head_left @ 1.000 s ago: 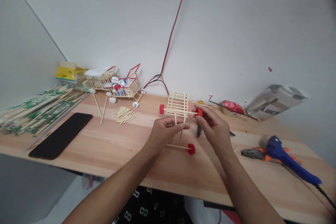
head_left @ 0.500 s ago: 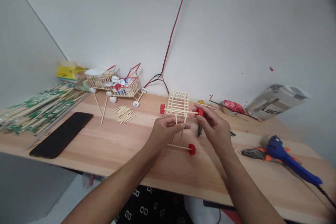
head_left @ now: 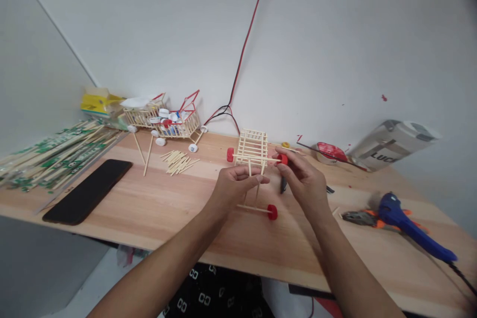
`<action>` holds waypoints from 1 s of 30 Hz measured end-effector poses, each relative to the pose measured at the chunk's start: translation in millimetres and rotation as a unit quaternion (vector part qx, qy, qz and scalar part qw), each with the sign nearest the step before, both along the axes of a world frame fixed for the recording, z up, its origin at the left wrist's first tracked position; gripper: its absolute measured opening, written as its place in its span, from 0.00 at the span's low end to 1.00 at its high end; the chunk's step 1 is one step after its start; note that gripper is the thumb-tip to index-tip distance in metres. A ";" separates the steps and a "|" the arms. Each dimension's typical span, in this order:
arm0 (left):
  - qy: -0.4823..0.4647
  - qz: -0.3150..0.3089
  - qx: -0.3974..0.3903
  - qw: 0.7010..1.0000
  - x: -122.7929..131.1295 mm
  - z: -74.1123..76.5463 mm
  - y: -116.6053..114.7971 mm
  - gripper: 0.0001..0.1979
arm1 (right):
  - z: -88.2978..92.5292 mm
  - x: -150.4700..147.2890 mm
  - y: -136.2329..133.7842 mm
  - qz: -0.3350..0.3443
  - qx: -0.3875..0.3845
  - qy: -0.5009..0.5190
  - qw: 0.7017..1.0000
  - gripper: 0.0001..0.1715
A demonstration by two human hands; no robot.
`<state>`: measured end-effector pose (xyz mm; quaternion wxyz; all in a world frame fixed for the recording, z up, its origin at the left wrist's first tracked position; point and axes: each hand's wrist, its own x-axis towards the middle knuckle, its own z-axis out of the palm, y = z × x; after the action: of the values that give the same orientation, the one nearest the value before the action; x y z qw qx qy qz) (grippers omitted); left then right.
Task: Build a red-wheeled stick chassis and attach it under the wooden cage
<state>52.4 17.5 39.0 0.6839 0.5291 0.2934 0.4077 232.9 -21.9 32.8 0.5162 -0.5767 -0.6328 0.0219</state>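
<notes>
A small cart made of wooden sticks [head_left: 252, 145] is held upside down or tilted over the table; which of the two I cannot tell. My left hand [head_left: 238, 184] is closed around its stick legs, thumb on the near side. Red bottle caps serve as its wheels: one cap [head_left: 230, 154] at the left axle end, another [head_left: 272, 212] at the lower right. Between the thumb and fingers of my right hand [head_left: 303, 179] is a third red bottle cap [head_left: 282, 159], sitting on the right end of the upper axle stick.
Left are a black phone [head_left: 87, 191], bagged chopsticks [head_left: 63, 156] and cut sticks [head_left: 178, 162]. Two finished stick carts [head_left: 179, 126] stand against the wall. At right lie a blue glue gun [head_left: 413, 233], pliers [head_left: 359, 217], a red-stained tub [head_left: 331, 153] and a bag [head_left: 391, 146].
Almost nothing differs. Both hands keep the same hold on the cart and cap, with only a very slight shift of the right hand.
</notes>
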 end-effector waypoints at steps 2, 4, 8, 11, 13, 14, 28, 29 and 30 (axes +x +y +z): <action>0.000 0.001 0.002 1.000 0.1 -0.4 0.4 0.08 | -0.2 0.3 0.2 0.001 -0.002 0.001 1.000 0.20; -0.001 0.001 0.002 1.000 0.0 -0.8 0.8 0.09 | -0.5 0.4 0.2 0.003 -0.003 0.003 1.000 0.20; 0.005 0.001 0.001 1.000 -0.5 -1.0 1.2 0.11 | -0.7 0.5 0.1 0.005 -0.002 0.002 1.000 0.20; 0.007 0.004 -0.001 1.000 -0.3 -0.8 1.0 0.11 | -0.2 0.3 -0.2 0.005 -0.005 0.001 1.000 0.20; 0.004 0.004 -0.002 1.000 -0.2 -0.6 0.7 0.11 | 0.0 0.3 -0.4 0.003 -0.005 -0.002 1.000 0.20; 0.002 0.003 -0.002 1.000 -0.2 -0.4 0.6 0.11 | 0.0 0.3 -0.4 0.001 -0.005 -0.004 1.000 0.20; 0.007 -0.001 0.007 1.000 -0.8 -1.4 0.3 0.09 | 0.2 0.6 -0.6 0.004 -0.004 -0.008 1.000 0.20; 0.009 -0.001 0.007 1.000 -0.8 -1.3 0.3 0.09 | 0.1 0.5 -0.8 0.004 -0.004 -0.008 1.000 0.20; 0.010 -0.002 0.006 1.000 -0.9 -1.1 0.3 0.09 | 0.2 0.5 -0.9 0.003 -0.004 -0.009 1.000 0.20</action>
<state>51.5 17.8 37.9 0.6785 0.5377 0.2971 0.4028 233.4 -22.8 32.9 0.5081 -0.5769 -0.6392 0.0210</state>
